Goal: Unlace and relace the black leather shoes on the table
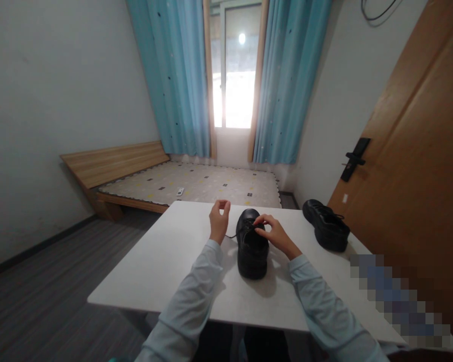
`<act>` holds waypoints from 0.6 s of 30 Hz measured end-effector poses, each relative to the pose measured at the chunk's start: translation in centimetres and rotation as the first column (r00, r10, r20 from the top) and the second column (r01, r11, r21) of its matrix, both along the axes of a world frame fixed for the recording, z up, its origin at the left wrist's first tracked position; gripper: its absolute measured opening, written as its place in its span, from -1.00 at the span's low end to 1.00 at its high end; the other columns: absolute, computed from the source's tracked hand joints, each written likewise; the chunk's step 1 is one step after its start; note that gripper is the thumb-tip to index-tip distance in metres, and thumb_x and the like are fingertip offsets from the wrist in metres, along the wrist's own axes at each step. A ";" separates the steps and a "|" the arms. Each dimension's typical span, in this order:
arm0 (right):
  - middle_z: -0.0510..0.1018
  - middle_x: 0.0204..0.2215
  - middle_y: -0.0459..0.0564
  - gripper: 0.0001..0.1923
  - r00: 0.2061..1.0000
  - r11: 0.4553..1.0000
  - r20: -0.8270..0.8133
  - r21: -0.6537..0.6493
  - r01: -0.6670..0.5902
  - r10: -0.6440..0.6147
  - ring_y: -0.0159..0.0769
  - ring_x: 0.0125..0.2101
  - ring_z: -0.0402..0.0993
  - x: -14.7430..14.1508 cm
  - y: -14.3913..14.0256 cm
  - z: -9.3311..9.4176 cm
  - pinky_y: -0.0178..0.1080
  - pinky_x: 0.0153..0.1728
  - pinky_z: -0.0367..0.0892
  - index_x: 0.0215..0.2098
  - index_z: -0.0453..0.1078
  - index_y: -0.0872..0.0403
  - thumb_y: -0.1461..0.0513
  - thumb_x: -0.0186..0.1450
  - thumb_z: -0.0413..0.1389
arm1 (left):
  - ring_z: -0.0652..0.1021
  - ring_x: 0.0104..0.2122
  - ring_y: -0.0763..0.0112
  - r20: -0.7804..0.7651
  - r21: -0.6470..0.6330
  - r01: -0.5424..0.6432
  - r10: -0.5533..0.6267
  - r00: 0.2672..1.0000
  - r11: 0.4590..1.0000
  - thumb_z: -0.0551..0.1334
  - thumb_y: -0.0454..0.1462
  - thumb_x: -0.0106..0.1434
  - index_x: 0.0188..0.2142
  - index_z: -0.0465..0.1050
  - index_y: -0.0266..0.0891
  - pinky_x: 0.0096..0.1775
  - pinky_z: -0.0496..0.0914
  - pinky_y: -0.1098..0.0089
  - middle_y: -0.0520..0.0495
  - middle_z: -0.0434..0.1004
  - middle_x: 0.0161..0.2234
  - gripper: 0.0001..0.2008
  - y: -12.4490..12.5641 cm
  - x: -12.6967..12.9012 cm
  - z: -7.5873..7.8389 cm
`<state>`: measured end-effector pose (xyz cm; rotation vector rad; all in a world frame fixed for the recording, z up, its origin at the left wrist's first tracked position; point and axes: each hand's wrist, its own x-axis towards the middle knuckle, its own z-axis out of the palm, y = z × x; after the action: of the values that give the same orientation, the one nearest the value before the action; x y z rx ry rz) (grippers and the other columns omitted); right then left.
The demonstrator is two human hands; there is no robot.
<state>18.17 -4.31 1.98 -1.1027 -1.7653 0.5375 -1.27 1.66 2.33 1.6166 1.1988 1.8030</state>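
Observation:
A black lace-up shoe (pixel 252 259) stands upright on the white table in front of me, its toe pointing away and its heel towards me. My right hand (pixel 275 234) is at the shoe's right side, thumb and forefinger closed at the laces (pixel 250 224) above the opening. To the left of the shoe, apart from it, my left hand (pixel 219 221) is raised with its fingers curled to the thumb in a pinch; what it holds, if anything, is not visible. A loose lace end (pixel 231 236) runs left from the shoe and disappears behind that hand.
A second black shoe (pixel 330 232) rests at the right edge of the white table (pixel 147 271). Beyond stands a bed (pixel 200 182) with a small white remote-like object (pixel 180 191) on it. A wooden door (pixel 411 166) is close on the right; a blurred-out patch covers the table's right corner.

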 end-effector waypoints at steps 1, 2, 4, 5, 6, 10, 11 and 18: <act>0.50 -0.34 -0.05 -0.90 1.000 1.000 -0.009 -0.002 0.000 0.000 -0.21 -0.24 0.35 -0.1 0.0 0.0 -0.11 -0.15 0.23 -0.38 0.42 0.03 0.25 0.08 0.16 | 0.47 -0.31 0.39 -0.055 0.029 0.044 -0.042 0.998 0.999 0.15 -0.15 0.22 -0.34 0.40 -0.22 -0.16 0.33 0.36 -0.04 0.48 -0.35 -0.81 -0.3 0.2 0.1; 0.50 -0.35 -0.05 -0.90 1.000 1.000 -0.021 -0.006 -0.001 0.001 -0.21 -0.24 0.35 -0.1 0.0 0.1 -0.11 -0.15 0.23 -0.38 0.42 0.03 0.25 0.09 0.15 | 0.47 -0.30 0.39 -0.106 0.045 0.104 -0.099 0.989 0.994 0.15 -0.14 0.22 -0.32 0.43 -0.22 -0.15 0.33 0.36 -0.04 0.50 -0.33 -0.80 -0.5 0.3 0.2; 0.49 -0.36 -0.06 -0.92 0.998 1.000 -0.060 -0.017 -0.007 0.006 -0.21 -0.25 0.36 -0.3 0.0 0.1 -0.12 -0.15 0.23 -0.39 0.42 0.03 0.24 0.10 0.13 | 0.48 -0.29 0.40 -0.192 0.041 0.246 -0.234 0.953 0.968 0.17 -0.14 0.22 -0.31 0.47 -0.22 -0.16 0.34 0.37 -0.05 0.51 -0.32 -0.79 -1.0 0.7 0.3; 0.49 -0.37 -0.06 -0.92 0.996 1.000 -0.086 -0.025 -0.012 0.010 -0.21 -0.25 0.36 -0.3 0.0 0.1 -0.13 -0.16 0.23 -0.39 0.41 0.03 0.23 0.11 0.13 | 0.49 -0.29 0.39 -0.227 0.026 0.309 -0.295 0.928 0.951 0.17 -0.14 0.22 -0.32 0.48 -0.22 -0.17 0.35 0.37 -0.05 0.52 -0.32 -0.79 -1.2 0.9 0.3; 0.48 -0.37 -0.06 -0.92 0.993 0.999 -0.118 -0.036 -0.018 0.014 -0.22 -0.26 0.36 -0.4 0.0 0.1 -0.14 -0.17 0.24 -0.39 0.40 0.04 0.22 0.12 0.12 | 0.49 -0.29 0.39 -0.256 0.009 0.354 -0.340 0.905 0.935 0.17 -0.13 0.22 -0.33 0.50 -0.22 -0.17 0.35 0.37 -0.05 0.52 -0.33 -0.78 -1.3 1.0 0.2; 0.48 -0.39 -0.07 -0.93 0.959 0.995 -0.280 -0.080 -0.062 0.037 -0.24 -0.31 0.38 -0.5 0.0 0.0 -0.17 -0.21 0.26 -0.41 0.36 0.04 0.21 0.12 0.11 | 0.49 -0.31 0.39 -0.304 -0.063 0.421 -0.419 0.856 0.905 0.13 -0.11 0.24 -0.37 0.53 -0.23 -0.20 0.37 0.38 -0.06 0.53 -0.38 -0.72 -1.5 1.2 0.1; 0.48 -0.39 -0.07 -0.93 0.943 0.994 -0.329 -0.078 -0.074 0.045 -0.24 -0.30 0.39 -0.5 0.1 0.0 -0.17 -0.20 0.27 -0.42 0.34 0.04 0.21 0.12 0.10 | 0.49 -0.32 0.39 -0.303 -0.078 0.424 -0.427 0.852 0.902 0.12 -0.11 0.24 -0.38 0.53 -0.23 -0.21 0.37 0.38 -0.06 0.53 -0.38 -0.71 -1.5 1.2 0.1; 0.51 -0.38 0.00 -0.84 0.870 0.993 -0.493 -0.100 -0.064 0.006 -0.22 -0.31 0.42 -0.1 0.2 0.2 -0.15 -0.22 0.33 -0.43 0.29 0.03 0.11 0.16 0.09 | 0.49 -0.37 0.39 -0.329 -0.105 0.458 -0.465 0.822 0.883 0.19 -0.09 0.18 -0.44 0.53 -0.25 -0.25 0.38 0.39 -0.05 0.52 -0.44 -0.71 -1.4 1.1 -0.3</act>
<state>18.05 -4.13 2.15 -0.9068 -1.3189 0.8678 -0.19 0.26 2.04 2.0583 0.8429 1.2286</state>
